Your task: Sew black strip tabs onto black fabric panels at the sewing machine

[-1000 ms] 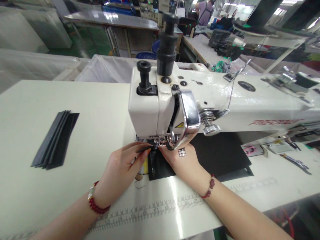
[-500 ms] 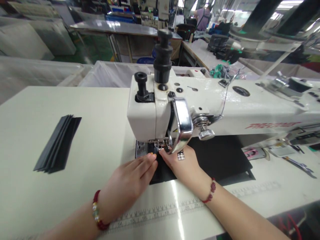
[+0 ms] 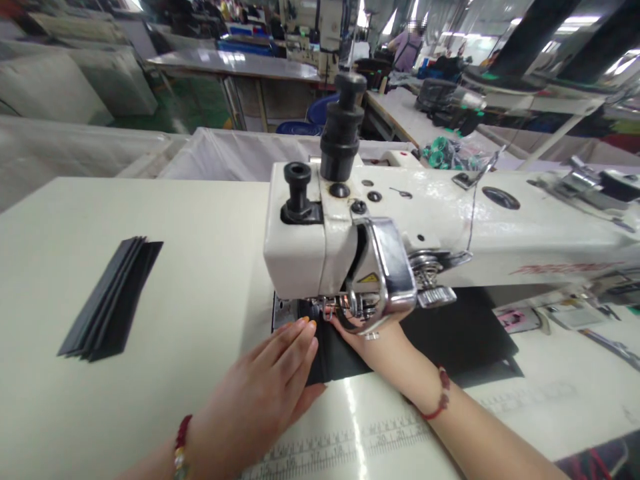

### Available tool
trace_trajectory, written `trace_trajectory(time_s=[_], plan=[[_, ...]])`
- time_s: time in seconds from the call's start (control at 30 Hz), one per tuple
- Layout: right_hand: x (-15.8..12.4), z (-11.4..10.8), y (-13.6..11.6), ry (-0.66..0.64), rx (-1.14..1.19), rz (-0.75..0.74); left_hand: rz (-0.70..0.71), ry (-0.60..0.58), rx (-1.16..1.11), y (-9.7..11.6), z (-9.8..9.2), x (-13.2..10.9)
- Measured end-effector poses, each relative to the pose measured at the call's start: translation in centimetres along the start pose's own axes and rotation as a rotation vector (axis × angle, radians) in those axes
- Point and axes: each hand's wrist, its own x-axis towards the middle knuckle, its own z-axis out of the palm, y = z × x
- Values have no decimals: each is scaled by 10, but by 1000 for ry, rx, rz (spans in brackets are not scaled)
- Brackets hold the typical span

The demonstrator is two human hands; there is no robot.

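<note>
Under the head of a white sewing machine (image 3: 310, 257) lies a flat black sheet of material (image 3: 350, 363), its far part stretching right beneath the arm. My left hand (image 3: 267, 383) rests flat with fingers extended together along the sheet's left edge, fingertips just in front of the presser foot (image 3: 327, 310). Its thumb is at the sheet's front edge. My right hand (image 3: 390, 343) lies on the sheet right of the foot, fingers stretched toward the needle area. A shiny metal guard (image 3: 400, 267) hides part of that hand. The needle point cannot be made out.
A fanned stack of black strips (image 3: 113, 300) lies on the table's left side. A printed ruler scale (image 3: 340, 450) runs along the front. Right of the machine lies a metal tool (image 3: 613, 350). Lined bins (image 3: 220, 153) stand behind, and a person (image 3: 406, 50) is far off.
The machine appears lower and farther right as the view shifts. My left hand has slid slightly back toward me, its thumb now showing. My right hand stays beside the foot, more covered by the guard.
</note>
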Motion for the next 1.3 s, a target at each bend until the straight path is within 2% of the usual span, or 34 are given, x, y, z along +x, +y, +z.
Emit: trace_trajectory(time_s=[0.23, 0.5, 0.77, 0.9, 1.03, 1.2, 1.3], plan=[[5, -1, 1, -39, 36, -19, -4, 20, -18, 0, 1, -1], [4, -8, -5, -4, 36, -13, -25, 6, 9, 2, 3, -1], [1, -5, -5, -52, 5, -13, -43, -37, 25, 5, 5, -6], [-2, 0, -5, -26, -23, -1, -49, -54, 40, 5, 6, -8], [-2, 1, -3, 6, -50, -47, -47, -66, 51, 5, 6, -8], [1, -5, 2, -18, -46, -92, -34, -41, 65, 4, 4, -5], [0, 1, 6, -27, -33, -96, -12, -32, 75, 3, 2, -3]])
